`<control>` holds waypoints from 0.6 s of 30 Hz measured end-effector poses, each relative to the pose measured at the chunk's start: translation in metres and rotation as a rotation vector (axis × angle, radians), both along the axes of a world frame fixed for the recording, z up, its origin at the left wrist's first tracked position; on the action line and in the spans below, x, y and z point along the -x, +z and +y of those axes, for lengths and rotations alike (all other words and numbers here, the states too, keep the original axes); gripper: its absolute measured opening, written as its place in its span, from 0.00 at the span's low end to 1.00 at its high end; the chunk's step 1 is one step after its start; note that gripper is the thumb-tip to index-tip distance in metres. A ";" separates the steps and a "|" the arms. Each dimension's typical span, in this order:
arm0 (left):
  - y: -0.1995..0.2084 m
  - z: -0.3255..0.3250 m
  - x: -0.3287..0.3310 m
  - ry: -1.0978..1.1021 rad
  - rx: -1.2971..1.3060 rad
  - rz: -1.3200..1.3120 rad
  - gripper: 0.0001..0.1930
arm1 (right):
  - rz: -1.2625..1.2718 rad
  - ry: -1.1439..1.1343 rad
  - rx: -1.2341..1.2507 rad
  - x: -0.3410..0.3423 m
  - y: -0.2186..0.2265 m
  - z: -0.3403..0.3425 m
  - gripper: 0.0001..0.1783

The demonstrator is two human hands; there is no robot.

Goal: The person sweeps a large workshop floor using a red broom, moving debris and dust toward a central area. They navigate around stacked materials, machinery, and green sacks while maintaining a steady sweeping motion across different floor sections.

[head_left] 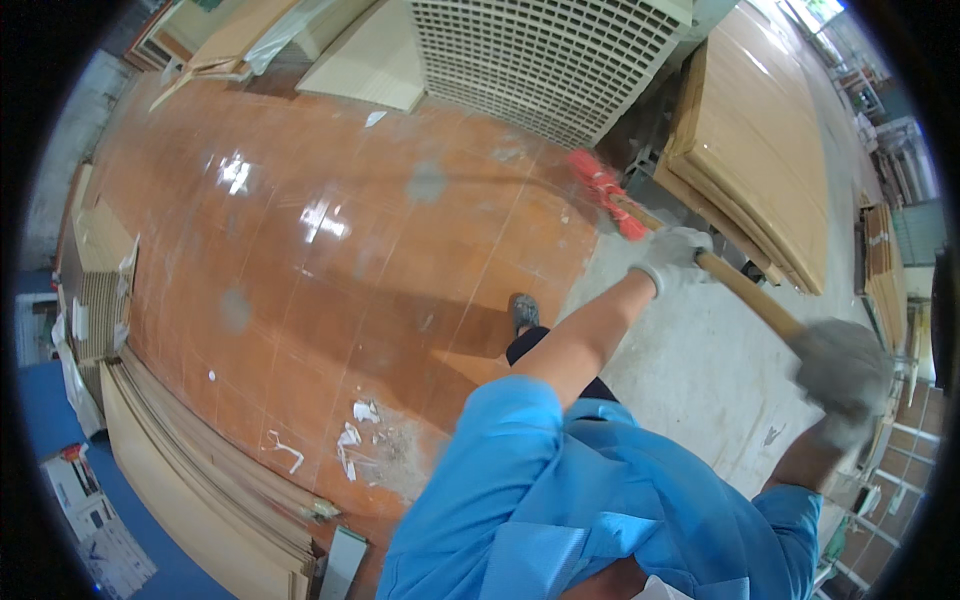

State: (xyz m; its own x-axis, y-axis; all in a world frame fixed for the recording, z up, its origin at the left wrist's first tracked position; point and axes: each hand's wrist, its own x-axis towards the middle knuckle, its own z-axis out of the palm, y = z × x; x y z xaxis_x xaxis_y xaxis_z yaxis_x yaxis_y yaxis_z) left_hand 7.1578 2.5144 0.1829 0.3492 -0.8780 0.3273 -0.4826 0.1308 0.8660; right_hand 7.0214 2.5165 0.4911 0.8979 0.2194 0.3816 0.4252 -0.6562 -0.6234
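Observation:
A broom with a red head point(604, 192) and a wooden handle point(750, 295) slants across the right half of the head view. Its head is low over the orange floor, beside the beige grid-fronted stack. In a grey-white glove, my left hand point(675, 258) is wrapped round the handle close to the head. My right hand point(845, 370), also gloved and smeared by motion, grips the upper end of the handle. Dust and paper scraps point(365, 435) lie on the floor at my left.
A beige stack with a grid of holes point(540, 60) stands ahead. Brown boards point(750, 150) are piled at the right, and long panels point(200, 470) lie at the lower left. Orange tiles point(380, 260) meet grey concrete point(670, 370) near my foot point(524, 312).

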 end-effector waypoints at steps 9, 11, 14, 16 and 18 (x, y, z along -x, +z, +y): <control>-0.024 -0.023 -0.085 -0.037 -0.023 0.052 0.14 | 0.110 0.174 -0.306 -0.088 -0.047 -0.124 0.20; -0.010 0.001 -0.096 0.059 -0.036 -0.016 0.15 | 0.142 0.154 -0.466 -0.094 -0.038 -0.149 0.20; -0.018 0.068 -0.121 0.200 -0.281 0.097 0.18 | 0.249 -0.042 -0.767 -0.134 -0.064 -0.139 0.17; -0.047 0.127 -0.148 0.275 -0.464 0.119 0.17 | 0.308 -0.482 -0.859 -0.170 -0.116 -0.097 0.17; -0.071 0.181 -0.174 0.330 -0.659 0.015 0.14 | 0.394 -0.236 -1.126 -0.215 -0.175 -0.062 0.12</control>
State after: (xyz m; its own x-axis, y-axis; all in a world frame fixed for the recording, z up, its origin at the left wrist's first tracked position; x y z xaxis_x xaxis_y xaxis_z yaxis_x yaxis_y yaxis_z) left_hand 7.3321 2.6954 0.1119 0.6293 -0.7393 -0.2394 -0.3941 -0.5691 0.7216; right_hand 7.2364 2.4542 0.3165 0.9684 -0.2433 -0.0548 0.0213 0.2995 -0.9539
